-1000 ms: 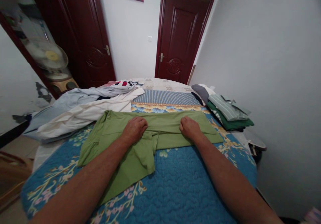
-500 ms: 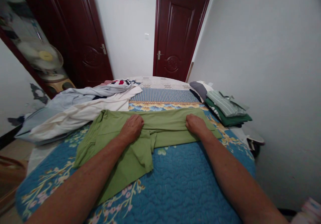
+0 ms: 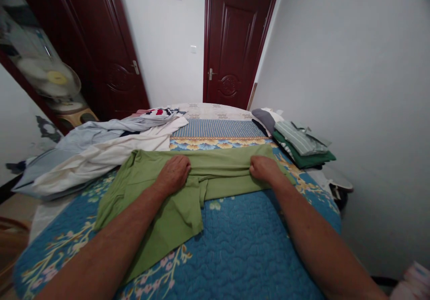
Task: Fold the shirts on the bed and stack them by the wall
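A pair of green trousers lies stretched sideways over the bed, with the waist end to the left and the legs running right. My left hand is closed in a fist on the cloth near the upper legs. Further right, my right hand grips the same cloth toward the leg ends, its fingers curled in. Between the two fists the fabric is drawn into long lengthwise creases. A wide flap of the trousers hangs toward me beneath my left forearm, which hides part of it.
Under the trousers is a blue quilted bedspread with flower patterns. Loose white and grey clothes are heaped at the left. A stack of folded clothes sits at the right, near the wall. An electric fan stands at far left.
Both hands keep their hold at nearly the same spots. The creases between them look slightly deeper. The whole view has shifted a little.
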